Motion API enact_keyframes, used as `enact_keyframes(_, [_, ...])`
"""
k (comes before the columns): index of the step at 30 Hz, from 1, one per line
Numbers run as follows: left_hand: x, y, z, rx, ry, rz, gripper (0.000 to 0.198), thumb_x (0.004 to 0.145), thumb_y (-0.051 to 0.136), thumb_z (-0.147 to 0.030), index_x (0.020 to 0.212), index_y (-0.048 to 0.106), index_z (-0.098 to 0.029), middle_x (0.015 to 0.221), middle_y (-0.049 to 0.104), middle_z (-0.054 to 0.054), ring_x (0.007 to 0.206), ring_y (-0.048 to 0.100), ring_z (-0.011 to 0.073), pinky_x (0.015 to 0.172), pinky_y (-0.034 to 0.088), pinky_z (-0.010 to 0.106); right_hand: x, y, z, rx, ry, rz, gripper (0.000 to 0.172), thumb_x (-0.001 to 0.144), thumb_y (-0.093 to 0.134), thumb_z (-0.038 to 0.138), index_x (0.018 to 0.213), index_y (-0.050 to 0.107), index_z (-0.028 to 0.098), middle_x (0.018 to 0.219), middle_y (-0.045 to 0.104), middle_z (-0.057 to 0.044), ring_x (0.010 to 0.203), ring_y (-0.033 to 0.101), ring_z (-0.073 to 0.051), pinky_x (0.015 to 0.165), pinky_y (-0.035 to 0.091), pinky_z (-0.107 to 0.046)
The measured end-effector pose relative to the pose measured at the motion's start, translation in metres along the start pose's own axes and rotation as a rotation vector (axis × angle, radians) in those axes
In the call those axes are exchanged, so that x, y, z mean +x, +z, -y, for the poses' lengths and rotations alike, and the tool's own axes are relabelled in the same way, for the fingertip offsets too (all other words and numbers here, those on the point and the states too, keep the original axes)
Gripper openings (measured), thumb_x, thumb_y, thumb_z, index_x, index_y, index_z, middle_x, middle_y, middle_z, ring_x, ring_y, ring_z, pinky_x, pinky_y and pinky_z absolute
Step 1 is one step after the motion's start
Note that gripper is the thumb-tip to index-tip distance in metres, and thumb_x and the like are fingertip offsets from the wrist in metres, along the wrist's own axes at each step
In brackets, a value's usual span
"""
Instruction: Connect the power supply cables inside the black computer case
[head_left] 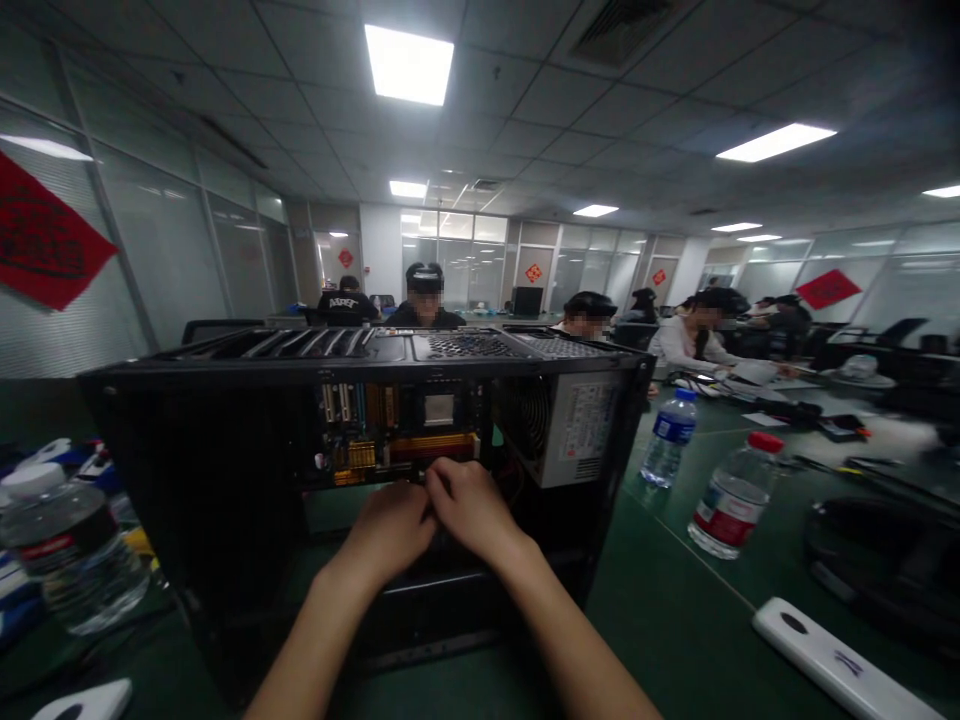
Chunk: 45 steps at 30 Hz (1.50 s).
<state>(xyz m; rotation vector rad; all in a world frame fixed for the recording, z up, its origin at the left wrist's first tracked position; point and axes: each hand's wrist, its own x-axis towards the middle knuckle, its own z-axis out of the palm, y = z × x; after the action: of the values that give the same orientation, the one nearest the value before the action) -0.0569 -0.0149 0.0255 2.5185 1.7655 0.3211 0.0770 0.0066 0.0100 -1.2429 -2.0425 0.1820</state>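
Note:
A black computer case (360, 368) stands in front of me with its side open. Inside it, a motherboard (409, 410) with orange memory slots (431, 448) is mounted near the top, and a power supply (581, 425) with a label sits at the right. My left hand (394, 530) and my right hand (471, 505) meet at the lower edge of the motherboard, fingers curled and pressed together. Whatever is between their fingertips is hidden by the hands.
Right of the case are a blue-capped bottle (667, 440), a red-capped bottle (735, 500) and a white device (840, 655). A large bottle (71, 550) stands at the left. Several people sit across the green table (660, 600).

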Motion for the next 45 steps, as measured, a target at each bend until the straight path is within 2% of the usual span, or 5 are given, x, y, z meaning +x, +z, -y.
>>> enact_keyframes(7, [0.002, 0.000, 0.003, -0.042, -0.007, -0.033, 0.030, 0.089, 0.043, -0.024, 0.095, 0.071, -0.015, 0.096, 0.074, 0.014, 0.088, 0.071, 0.0253, 0.074, 0.048, 0.032, 0.000, -0.001, -0.001, 0.129, 0.012, -0.050, 0.021, 0.094, 0.047, 0.023, 0.106, 0.064, 0.019, 0.082, 0.071, -0.005, 0.079, 0.067, -0.017, 0.067, 0.039, -0.023])
enact_keyframes(13, [0.003, 0.002, 0.004, -0.146, 0.040, -0.021, 0.030, 0.090, 0.045, -0.027, 0.098, 0.073, -0.018, 0.097, 0.075, 0.012, 0.089, 0.070, 0.0224, 0.073, 0.047, 0.028, 0.008, -0.003, 0.004, 0.402, 0.017, -0.145, 0.044, 0.089, 0.048, 0.022, 0.133, 0.051, 0.017, 0.061, 0.051, 0.006, 0.059, 0.053, -0.013, 0.060, 0.038, -0.022])
enact_keyframes(25, [0.004, 0.007, 0.006, -0.142, 0.061, -0.010, 0.032, 0.092, 0.043, -0.029, 0.093, 0.074, -0.019, 0.093, 0.075, 0.011, 0.085, 0.071, 0.0224, 0.069, 0.047, 0.029, 0.053, 0.006, 0.015, 0.770, 0.110, -0.211, 0.054, 0.077, 0.050, 0.028, 0.130, 0.052, 0.015, 0.056, 0.031, 0.011, 0.051, 0.032, -0.010, 0.050, 0.028, -0.021])
enact_keyframes(33, [0.003, 0.005, 0.007, -0.119, 0.037, -0.003, 0.031, 0.092, 0.044, -0.030, 0.093, 0.074, -0.020, 0.093, 0.075, 0.010, 0.086, 0.070, 0.0226, 0.071, 0.047, 0.029, 0.044, -0.002, 0.023, 0.744, 0.097, -0.332, 0.016, 0.077, 0.052, 0.031, 0.080, 0.060, 0.018, 0.052, 0.034, 0.008, 0.047, 0.030, -0.009, 0.046, 0.024, -0.022])
enact_keyframes(45, [0.005, -0.008, 0.011, -0.220, -0.232, -0.273, 0.025, 0.095, 0.043, -0.032, 0.109, 0.064, -0.026, 0.089, 0.074, 0.003, 0.082, 0.069, 0.0188, 0.070, 0.044, 0.026, 0.047, -0.015, 0.007, 0.535, 0.011, -0.362, 0.030, 0.080, 0.045, 0.018, 0.085, 0.074, 0.016, 0.083, 0.074, -0.005, 0.076, 0.066, -0.018, 0.068, 0.047, -0.025])
